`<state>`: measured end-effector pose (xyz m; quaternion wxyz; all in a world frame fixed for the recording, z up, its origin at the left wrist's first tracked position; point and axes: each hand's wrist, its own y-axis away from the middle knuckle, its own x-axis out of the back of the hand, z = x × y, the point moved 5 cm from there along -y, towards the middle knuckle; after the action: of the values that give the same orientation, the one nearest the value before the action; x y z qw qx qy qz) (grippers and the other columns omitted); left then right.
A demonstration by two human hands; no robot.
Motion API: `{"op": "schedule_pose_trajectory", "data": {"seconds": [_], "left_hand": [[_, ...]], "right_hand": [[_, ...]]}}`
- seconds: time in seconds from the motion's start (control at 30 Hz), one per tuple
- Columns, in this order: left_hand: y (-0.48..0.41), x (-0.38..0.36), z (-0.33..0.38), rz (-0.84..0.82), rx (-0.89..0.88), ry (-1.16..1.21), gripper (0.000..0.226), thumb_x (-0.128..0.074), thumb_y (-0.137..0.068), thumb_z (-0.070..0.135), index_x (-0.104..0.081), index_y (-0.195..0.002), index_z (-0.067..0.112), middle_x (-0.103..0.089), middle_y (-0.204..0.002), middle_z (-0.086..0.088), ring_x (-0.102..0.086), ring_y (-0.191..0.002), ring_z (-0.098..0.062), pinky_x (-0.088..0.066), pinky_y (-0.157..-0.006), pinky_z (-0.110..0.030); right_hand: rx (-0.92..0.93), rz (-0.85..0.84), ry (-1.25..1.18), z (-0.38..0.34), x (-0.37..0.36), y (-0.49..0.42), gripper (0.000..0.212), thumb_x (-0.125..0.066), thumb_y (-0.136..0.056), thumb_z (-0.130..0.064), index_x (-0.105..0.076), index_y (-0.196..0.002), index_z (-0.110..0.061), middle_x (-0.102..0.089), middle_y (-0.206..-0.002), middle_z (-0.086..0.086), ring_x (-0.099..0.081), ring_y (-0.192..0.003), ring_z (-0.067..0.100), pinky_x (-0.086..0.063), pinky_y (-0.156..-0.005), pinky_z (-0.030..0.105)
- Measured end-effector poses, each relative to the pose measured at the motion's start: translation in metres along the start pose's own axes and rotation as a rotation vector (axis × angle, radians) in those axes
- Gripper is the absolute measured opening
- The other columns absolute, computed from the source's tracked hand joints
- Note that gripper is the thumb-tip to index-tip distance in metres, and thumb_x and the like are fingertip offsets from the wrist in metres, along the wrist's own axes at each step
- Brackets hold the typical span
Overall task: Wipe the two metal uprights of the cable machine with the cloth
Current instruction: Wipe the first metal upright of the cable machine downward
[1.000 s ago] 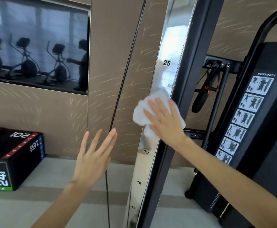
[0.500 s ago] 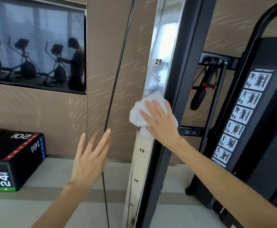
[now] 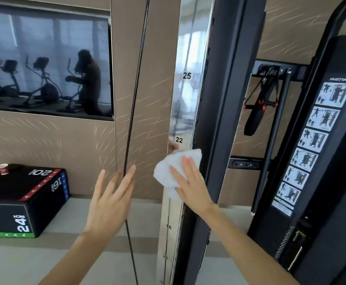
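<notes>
A shiny chrome upright (image 3: 190, 58) with black numbers 25 and 22 runs from top to floor in the middle of the view, beside a black frame post (image 3: 225, 99). My right hand (image 3: 190, 183) presses a crumpled white cloth (image 3: 169, 171) flat against the upright just below the number 22, fingers straight. My left hand (image 3: 110, 200) hovers with straight spread fingers to the left, at the thin black cable (image 3: 136, 79); whether it touches the cable I cannot tell. Only one chrome upright is in view.
A black weight-stack housing with an exercise chart (image 3: 311, 145) stands at right, with strap handles (image 3: 260, 103) hanging behind. A black plyo box (image 3: 22, 202) carrying a paper cup (image 3: 3, 168) sits on the floor at left. A dark wall screen (image 3: 44, 62) reflects exercise machines.
My right hand has slid the cloth down the upright, uncovering the number 22. My left hand stays near the cable, and the view has tilted down a little.
</notes>
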<state>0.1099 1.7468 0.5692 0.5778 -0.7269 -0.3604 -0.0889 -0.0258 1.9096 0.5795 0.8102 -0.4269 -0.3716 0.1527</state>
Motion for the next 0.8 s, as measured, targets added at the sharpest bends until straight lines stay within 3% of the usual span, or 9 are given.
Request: {"op": "schedule_pose_trajectory", "data": {"seconds": [0.07,0.13,0.23,0.33,0.43,0.5,0.57,0.63,0.8], "left_hand": [[0.001,0.0,-0.001,0.003,0.01,0.0,0.042,-0.034,-0.089,0.013,-0.067,-0.112,-0.002,-0.045,-0.15,-0.012,-0.044,-0.119,-0.033,-0.009,-0.119,-0.055],[0.001,0.0,0.0,0.015,0.015,0.0,0.041,-0.034,-0.089,0.012,-0.067,-0.108,-0.002,-0.045,-0.149,-0.013,-0.045,-0.118,-0.033,-0.01,-0.119,-0.055],[0.0,0.001,0.003,0.039,0.027,-0.001,0.042,-0.034,-0.088,0.011,-0.068,-0.11,0.0,-0.046,-0.148,-0.012,-0.045,-0.119,-0.032,-0.009,-0.119,-0.055],[0.002,0.002,0.002,0.052,0.025,-0.011,0.043,-0.032,-0.09,0.011,-0.068,-0.113,0.002,-0.045,-0.15,-0.01,-0.044,-0.12,-0.032,-0.009,-0.119,-0.055],[0.006,0.003,-0.003,0.057,0.011,-0.027,0.044,-0.032,-0.09,0.012,-0.067,-0.115,0.002,-0.043,-0.151,-0.009,-0.044,-0.122,-0.032,-0.009,-0.12,-0.055],[0.006,0.003,-0.005,0.059,0.006,-0.028,0.045,-0.032,-0.09,0.013,-0.067,-0.116,0.003,-0.04,-0.152,-0.009,-0.044,-0.123,-0.032,-0.009,-0.12,-0.055],[0.004,0.002,-0.005,0.074,0.011,-0.024,0.043,-0.033,-0.089,0.012,-0.068,-0.113,0.004,-0.037,-0.152,-0.008,-0.045,-0.123,-0.031,-0.01,-0.119,-0.055],[0.003,0.002,-0.002,0.096,0.024,-0.013,0.042,-0.034,-0.089,0.011,-0.07,-0.11,0.005,-0.036,-0.152,-0.006,-0.045,-0.123,-0.031,-0.01,-0.119,-0.055],[0.004,-0.002,-0.007,0.136,0.038,0.018,0.039,-0.039,-0.088,0.007,-0.07,-0.113,0.005,-0.034,-0.153,-0.004,-0.046,-0.124,-0.032,-0.01,-0.119,-0.056]], "right_hand": [[-0.086,0.108,-0.166,0.022,0.02,-0.039,0.065,-0.045,-0.088,-0.025,-0.016,-0.146,-0.021,0.007,-0.154,0.012,0.012,-0.145,0.025,-0.028,-0.102,0.053],[-0.186,0.122,-0.227,0.03,0.024,-0.055,0.058,-0.038,-0.09,-0.023,-0.02,-0.145,-0.02,0.01,-0.153,0.01,0.016,-0.144,0.021,-0.017,-0.104,0.053],[-0.251,0.05,-0.182,0.011,-0.003,-0.015,0.077,-0.057,-0.085,-0.017,-0.012,-0.148,-0.019,0.018,-0.155,0.012,0.01,-0.144,0.031,-0.028,-0.103,0.052],[-0.235,-0.171,-0.04,-0.01,-0.034,0.038,0.105,-0.077,-0.076,-0.023,-0.004,-0.151,-0.019,0.0,-0.153,0.024,-0.008,-0.14,0.043,-0.041,-0.101,0.052],[-0.173,-0.106,0.038,-0.003,-0.015,0.019,0.105,-0.083,-0.065,-0.028,-0.017,-0.146,-0.017,-0.012,-0.147,0.027,-0.016,-0.134,0.045,-0.045,-0.092,0.057],[-0.108,-0.036,0.192,0.008,0.007,-0.016,0.098,-0.081,-0.065,-0.035,-0.026,-0.143,-0.016,-0.011,-0.148,0.025,-0.009,-0.136,0.04,-0.037,-0.099,0.059],[-0.04,0.0,0.286,0.019,0.024,-0.056,0.08,-0.069,-0.075,-0.036,-0.03,-0.142,-0.017,-0.016,-0.149,0.021,-0.008,-0.138,0.037,-0.011,-0.112,0.058],[0.039,0.012,0.355,0.021,0.032,-0.082,0.065,-0.055,-0.083,-0.036,-0.035,-0.141,-0.015,-0.021,-0.15,0.019,-0.014,-0.139,0.037,0.005,-0.113,0.054],[0.285,-0.262,0.497,-0.015,-0.006,-0.044,0.061,-0.058,-0.084,-0.042,-0.048,-0.138,-0.014,-0.033,-0.15,0.017,-0.02,-0.139,0.032,0.007,-0.114,0.051]]}}
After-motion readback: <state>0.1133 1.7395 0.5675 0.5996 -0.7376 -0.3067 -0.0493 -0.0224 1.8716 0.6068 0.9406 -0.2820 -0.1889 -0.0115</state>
